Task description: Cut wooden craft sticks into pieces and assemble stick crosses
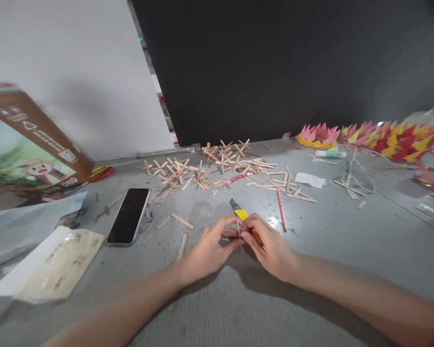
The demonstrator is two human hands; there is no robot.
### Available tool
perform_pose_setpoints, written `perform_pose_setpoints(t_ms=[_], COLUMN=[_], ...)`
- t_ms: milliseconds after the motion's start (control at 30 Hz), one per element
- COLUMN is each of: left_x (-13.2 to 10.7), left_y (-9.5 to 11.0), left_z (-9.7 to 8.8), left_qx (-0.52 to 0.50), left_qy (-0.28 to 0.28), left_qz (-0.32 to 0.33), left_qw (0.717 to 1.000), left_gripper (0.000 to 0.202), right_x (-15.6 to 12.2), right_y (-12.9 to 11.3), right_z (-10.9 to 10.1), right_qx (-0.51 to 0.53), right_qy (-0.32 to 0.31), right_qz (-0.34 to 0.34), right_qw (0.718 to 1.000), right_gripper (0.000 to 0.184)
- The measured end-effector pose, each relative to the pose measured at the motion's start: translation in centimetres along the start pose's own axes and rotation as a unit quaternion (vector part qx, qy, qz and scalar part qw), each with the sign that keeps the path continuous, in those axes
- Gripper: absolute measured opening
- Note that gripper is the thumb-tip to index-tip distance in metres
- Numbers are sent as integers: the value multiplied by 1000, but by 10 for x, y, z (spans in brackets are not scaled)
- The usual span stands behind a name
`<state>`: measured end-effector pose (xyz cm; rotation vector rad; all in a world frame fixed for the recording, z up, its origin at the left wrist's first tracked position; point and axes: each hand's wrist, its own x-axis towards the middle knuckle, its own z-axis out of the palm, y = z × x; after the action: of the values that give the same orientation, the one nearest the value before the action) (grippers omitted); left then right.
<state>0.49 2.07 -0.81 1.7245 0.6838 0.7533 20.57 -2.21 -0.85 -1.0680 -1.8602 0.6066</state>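
My left hand (213, 246) pinches a small wooden craft stick (238, 228), which stands roughly on end between the fingertips. From the other side, the closed fingers of my right hand (271, 248) meet the same stick. A yellow utility knife (241, 214) with a dark end shows just behind my hands. Its middle is covered by my right fingers, so whether they touch it cannot be told. To the left of my left hand lie loose craft sticks (182, 221). A red patterned pencil (281, 210) lies beyond my right hand.
A heap of crossed craft sticks (224, 159) spreads along the back of the grey table (210, 318). On the left are a phone (128, 216), a plastic packet (63, 265) and a printed box (32, 144). Folded paper flowers (401, 142), a glue stick (330, 154) and a white cable (351, 166) occupy the right.
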Motion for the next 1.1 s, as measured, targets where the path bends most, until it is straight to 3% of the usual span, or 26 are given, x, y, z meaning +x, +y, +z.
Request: perform_pose_setpoints(t_ms=[133, 367, 533, 633, 733, 900, 967, 1100], left_x=[-5, -11, -3, 7, 13, 12, 10, 7], left_y=[1, -2, -1, 5, 10, 9, 8, 6], left_z=[-2, -1, -1, -1, -1, -1, -2, -3], left_qx=[135, 226, 118, -25, -98, -123, -111, -64], left_qy=[6, 18, 76, 81, 85, 64, 47, 5], left_qz=[39, 44, -2, -40, -68, -79, -79, -67], left_qw=[990, 973, 990, 996, 989, 987, 990, 996], left_gripper=[21, 20, 9, 27, 43, 49, 48, 53], right_x=[1, 5, 4, 4, 5, 6, 6, 4], right_y=[-1, -5, -4, -3, -2, 1, 1, 0], right_z=[0, -2, -3, -3, -3, -3, -2, -2], right_qx=[37, 83, 82, 79, 51, -57, -103, -120], right_qy=[-7, -35, -37, -27, -1, 67, 89, 61], right_qz=[45, 63, 72, 80, 70, 15, -12, -41], right_qw=[998, 994, 993, 993, 996, 996, 991, 990], right_gripper=[11, 18, 19, 21, 21, 7, 16, 21])
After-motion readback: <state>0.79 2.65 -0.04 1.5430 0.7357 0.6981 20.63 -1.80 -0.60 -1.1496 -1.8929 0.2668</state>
